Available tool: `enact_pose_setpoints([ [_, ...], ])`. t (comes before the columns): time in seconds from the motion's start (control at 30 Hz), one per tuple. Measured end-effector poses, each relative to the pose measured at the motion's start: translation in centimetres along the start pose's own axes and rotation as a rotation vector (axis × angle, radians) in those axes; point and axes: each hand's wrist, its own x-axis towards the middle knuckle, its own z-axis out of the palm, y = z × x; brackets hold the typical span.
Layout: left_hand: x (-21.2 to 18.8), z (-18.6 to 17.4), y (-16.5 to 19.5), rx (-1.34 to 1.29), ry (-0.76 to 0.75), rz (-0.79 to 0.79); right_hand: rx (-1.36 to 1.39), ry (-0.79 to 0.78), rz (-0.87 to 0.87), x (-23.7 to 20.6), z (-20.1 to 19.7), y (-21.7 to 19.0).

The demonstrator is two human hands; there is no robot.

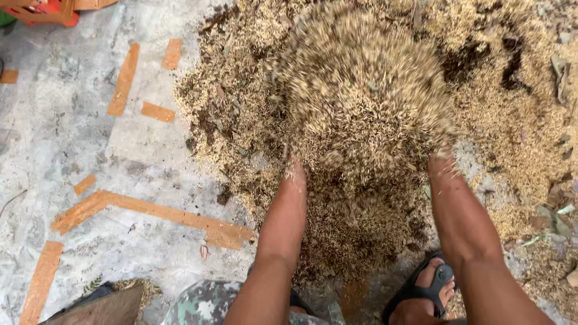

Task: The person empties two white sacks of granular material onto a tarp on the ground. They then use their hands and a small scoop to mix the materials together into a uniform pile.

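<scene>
A large heap of tan husks and chaff (pixel 512 120) covers the concrete floor, with dark soil patches (pixel 463 60) mixed in. A blurred mass of husks (pixel 361 102) is in the air above the heap, right in front of both my arms. My left hand (pixel 295 171) and my right hand (pixel 444 162) reach into it. Only the wrists and forearms show. The flying husks hide the fingers, so I cannot make out whether they hold anything.
Orange strips (pixel 150 209) are stuck on the grey concrete floor (pixel 66 138) to the left. An orange-red crate (pixel 45 11) sits at the top left corner. My foot in a black sandal (pixel 430 283) stands at the heap's near edge. Dry leaves (pixel 557 213) lie at the right.
</scene>
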Motion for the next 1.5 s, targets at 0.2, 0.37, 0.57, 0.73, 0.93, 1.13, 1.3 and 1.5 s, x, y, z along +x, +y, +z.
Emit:
enact_pose_setpoints([
  [0.2,1.1,2.9,2.1,0.002,-0.011,0.037,-0.354,0.11,-0.307,4.6,1.0,-4.6],
  [0.37,1.0,3.5,2.2,0.007,-0.008,0.049,-0.728,0.099,-0.487,4.7,4.0,-5.4],
  [0.57,1.0,2.1,2.3,0.041,0.014,0.047,-1.071,0.089,-0.524,3.0,8.8,-5.4],
  [0.73,-0.1,-1.4,1.1,0.175,0.077,-0.011,-1.198,-0.019,-0.744,0.0,11.6,-6.7],
  [0.93,0.4,-8.8,2.6,0.809,0.476,0.109,-1.462,-0.202,-0.977,-4.4,12.0,-9.5],
  [1.13,0.2,-11.4,3.7,1.719,1.12,0.844,-1.8,-0.127,-1.023,-6.2,11.4,-10.4],
  [1.3,-0.4,-9.8,5.4,0.975,0.459,0.281,-1.681,-0.052,-1.015,-6.3,10.8,-9.2],
  [1.5,-1.1,-4.6,8.4,0.825,0.21,0.1,-1.675,-0.133,-1.065,-4.5,10.3,-7.3],
])
